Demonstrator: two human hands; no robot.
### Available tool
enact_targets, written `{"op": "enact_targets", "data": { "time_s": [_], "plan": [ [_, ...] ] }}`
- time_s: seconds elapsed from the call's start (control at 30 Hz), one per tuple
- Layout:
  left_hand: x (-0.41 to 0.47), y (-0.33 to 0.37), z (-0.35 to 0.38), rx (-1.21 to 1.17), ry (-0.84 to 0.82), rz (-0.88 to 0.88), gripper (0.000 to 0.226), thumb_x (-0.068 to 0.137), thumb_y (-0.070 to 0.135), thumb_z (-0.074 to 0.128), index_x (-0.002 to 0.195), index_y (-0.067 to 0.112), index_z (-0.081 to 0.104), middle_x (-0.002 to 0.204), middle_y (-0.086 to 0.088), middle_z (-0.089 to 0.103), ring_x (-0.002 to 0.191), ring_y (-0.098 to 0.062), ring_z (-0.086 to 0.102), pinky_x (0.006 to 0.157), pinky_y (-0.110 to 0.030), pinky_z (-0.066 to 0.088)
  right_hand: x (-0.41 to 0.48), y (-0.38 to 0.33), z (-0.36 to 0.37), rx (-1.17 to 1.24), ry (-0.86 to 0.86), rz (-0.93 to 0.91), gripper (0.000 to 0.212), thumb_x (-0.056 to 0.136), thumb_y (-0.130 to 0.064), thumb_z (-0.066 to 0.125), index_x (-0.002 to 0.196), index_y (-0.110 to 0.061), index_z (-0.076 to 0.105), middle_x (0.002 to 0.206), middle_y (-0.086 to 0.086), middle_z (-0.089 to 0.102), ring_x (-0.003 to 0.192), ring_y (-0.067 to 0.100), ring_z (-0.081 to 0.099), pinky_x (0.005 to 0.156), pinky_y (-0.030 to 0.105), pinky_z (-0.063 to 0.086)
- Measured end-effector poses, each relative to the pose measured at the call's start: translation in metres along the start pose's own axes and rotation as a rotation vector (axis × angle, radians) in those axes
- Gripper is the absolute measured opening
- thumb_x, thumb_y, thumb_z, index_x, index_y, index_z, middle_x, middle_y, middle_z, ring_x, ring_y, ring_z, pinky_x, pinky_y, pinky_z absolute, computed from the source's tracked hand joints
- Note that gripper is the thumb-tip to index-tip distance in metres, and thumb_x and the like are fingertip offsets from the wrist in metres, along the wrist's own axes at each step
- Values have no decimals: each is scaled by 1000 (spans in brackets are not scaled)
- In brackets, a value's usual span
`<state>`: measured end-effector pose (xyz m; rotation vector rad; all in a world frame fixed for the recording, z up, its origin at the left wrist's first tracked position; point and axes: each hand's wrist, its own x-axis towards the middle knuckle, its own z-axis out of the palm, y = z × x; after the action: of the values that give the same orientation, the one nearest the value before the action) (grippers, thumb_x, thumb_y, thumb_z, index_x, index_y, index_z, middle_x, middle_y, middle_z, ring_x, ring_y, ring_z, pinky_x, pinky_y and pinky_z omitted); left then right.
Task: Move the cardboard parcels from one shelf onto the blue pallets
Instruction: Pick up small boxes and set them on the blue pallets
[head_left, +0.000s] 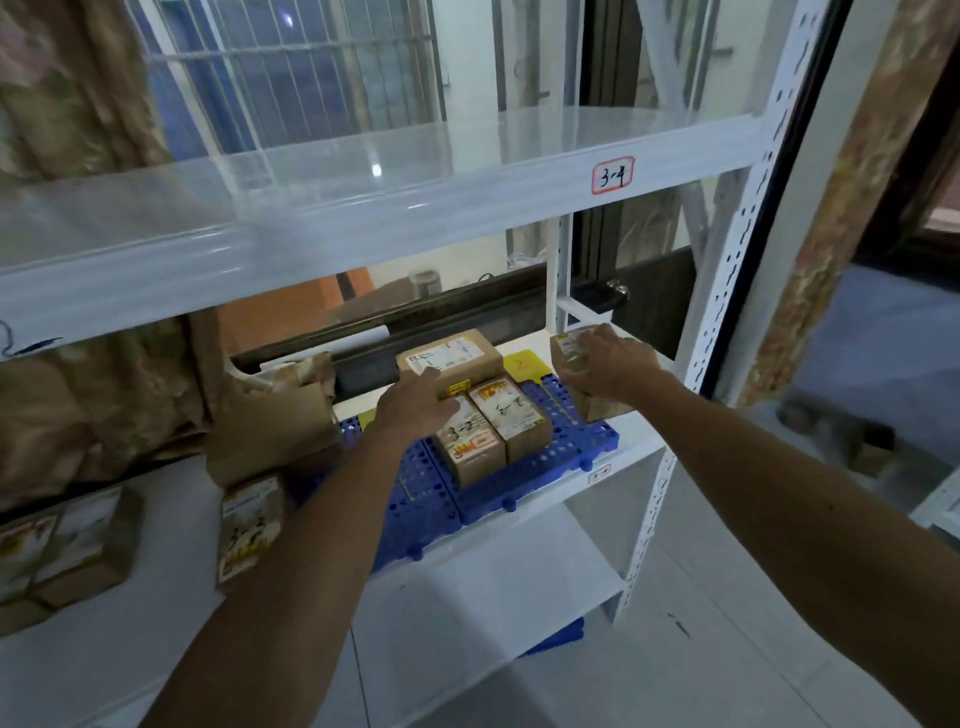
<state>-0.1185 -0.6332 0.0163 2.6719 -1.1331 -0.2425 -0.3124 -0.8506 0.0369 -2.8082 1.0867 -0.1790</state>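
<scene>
The right hand (608, 364) covers most of the end parcel (595, 410) it grips, so that label can't be read. The left hand (410, 410) hides its fingertips against the stacked parcels (457, 358). Left of that forearm the loose parcels (249, 530) are smeared, and the farthest are cut off at the edge.

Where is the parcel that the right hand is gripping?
In the head view, the parcel is right of centre in the right hand. It is over the right end of the blue pallet, beside the white shelf post.
</scene>
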Motion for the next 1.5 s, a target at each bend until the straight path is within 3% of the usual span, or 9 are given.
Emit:
{"op": "enact_targets", "data": {
  "time_s": [0.1,0.23,0.37,0.5,0.7,0.87,1.07,1.33,1.5],
  "plan": [
    [11,21,8,6,2,-23,69,96,52,54,154,22,32,156,-14,35,133,-36,47,98,-42,46,24,17,12,-14,-40,-60,79,83,-72,53,146,-25,38,145,5,38,124,33,52,98,46,43],
    [19,44,18,-36,16,-74,66,93,52,53,151,22,38,152,-12,42,126,-35,53,94,-42,49,55,31,32,-32,-70,-183,76,86,-70,50,145,-25,36,148,6,34,121,36,53,94,44,44],
    [14,58,31,-191,47,-129,66,87,48,59,146,21,46,133,-7,62,102,-25,66,82,-39,58,72,38,59,27,-60,-250,70,90,-66,50,145,-26,36,151,3,30,123,36,47,94,46,44],
    [8,55,46,-156,92,-184,60,92,41,64,145,19,45,137,-13,56,117,-32,60,93,-42,52,79,38,78,57,-111,-238,72,93,-64,45,152,-26,28,159,1,19,132,35,38,99,47,40],
    [1,43,61,-134,101,-266,59,95,42,63,145,16,46,140,-11,51,122,-28,55,89,-32,45,86,25,95,156,-139,-274,66,91,-60,51,145,-26,35,153,2,25,123,35,42,96,45,40],
    [-4,28,59,-169,104,-315,61,94,45,63,146,17,45,143,-11,49,122,-29,56,95,-40,50,90,19,102,161,-130,-292,66,90,-62,52,143,-24,38,148,6,32,119,35,45,92,46,42],
    [-8,15,64,-163,130,-328,57,94,45,64,142,19,48,136,-11,56,111,-27,61,85,-39,53,91,22,113,163,-133,-298,67,89,-64,50,142,-24,39,146,7,34,118,35,46,92,46,42],
    [-8,22,74,-155,88,-352,61,96,40,61,149,17,42,147,-12,45,126,-32,52,89,-36,44,90,21,117,202,-119,-297,65,92,-62,47,142,-22,39,147,7,33,119,35,47,92,47,42],
    [-12,18,73,-133,70,-373,60,95,41,62,147,15,44,143,-14,50,123,-33,55,94,-43,51,89,21,119,204,-118,-301,62,95,-60,43,139,-17,40,148,8,33,118,35,47,91,46,42]
  ]
}}
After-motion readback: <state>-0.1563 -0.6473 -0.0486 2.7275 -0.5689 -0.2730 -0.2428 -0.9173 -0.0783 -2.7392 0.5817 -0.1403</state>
